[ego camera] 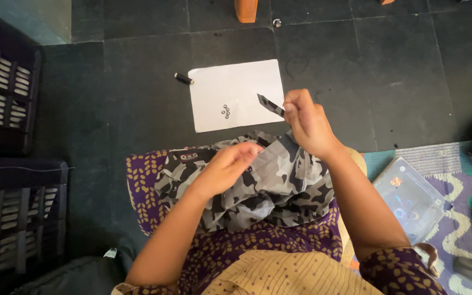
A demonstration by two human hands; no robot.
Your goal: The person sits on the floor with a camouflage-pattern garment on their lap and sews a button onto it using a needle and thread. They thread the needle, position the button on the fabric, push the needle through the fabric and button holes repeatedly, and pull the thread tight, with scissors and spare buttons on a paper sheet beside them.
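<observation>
One head camera looks steeply down (close) onto the lap.

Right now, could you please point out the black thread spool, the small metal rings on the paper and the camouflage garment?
black thread spool (182, 78), head view, middle of its dark body.
small metal rings (225, 111), head view, centre of the cluster.
camouflage garment (285, 183), head view, grey patch below the right forearm.

The person wears a mustard-yellow top (285, 276) dotted with small dark specks. The short sleeve (400, 273) on the right arm is deep purple with a yellow leaf print, and the cloth over the lap (143, 186) has the same pattern. Both forearms are bare; the hands seem to carry no rings, though the view is too small to be sure.
</observation>
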